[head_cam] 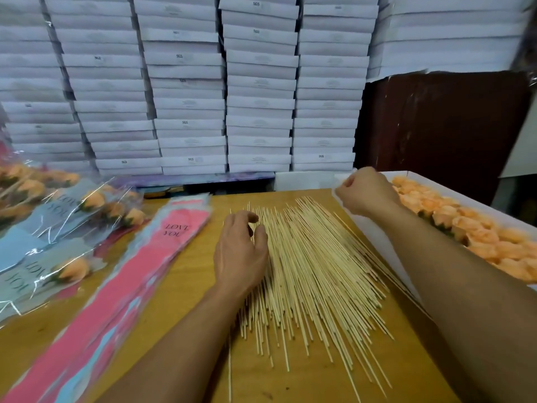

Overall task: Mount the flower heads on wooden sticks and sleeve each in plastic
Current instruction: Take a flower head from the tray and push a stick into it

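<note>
Pale wooden sticks (pixel 308 274) lie fanned in a loose heap on the brown table (pixel 186 289), thin and straight, their near ends splayed out unevenly and their far ends drawn closer together. The left hand (pixel 239 251) rests palm-down on the left edge of this heap, its fingers bent and spread over the sticks; whether a stick is pinched beneath the fingertips cannot be told. The right hand (pixel 366 189) is held up beyond the far right corner of the heap, over the rim of a white tray (pixel 374 237), with fingers curled into a fist; nothing can be made out inside it.

To the right of that hand, the tray holds rows of peach flower heads (pixel 476 231), rounded rose-like buds packed close, some showing green at the base. Left of the left hand lies a stack of long plastic sleeves (pixel 139 274), pink with a blue strip and the print "LOVE YOU". Farther left, finished flowers in sleeves (pixel 72 225) lie overlapping, each peach bud on a stick inside clear and blue wrapping. Beyond both hands stand stacks of white boxes (pixel 186 91).
</note>
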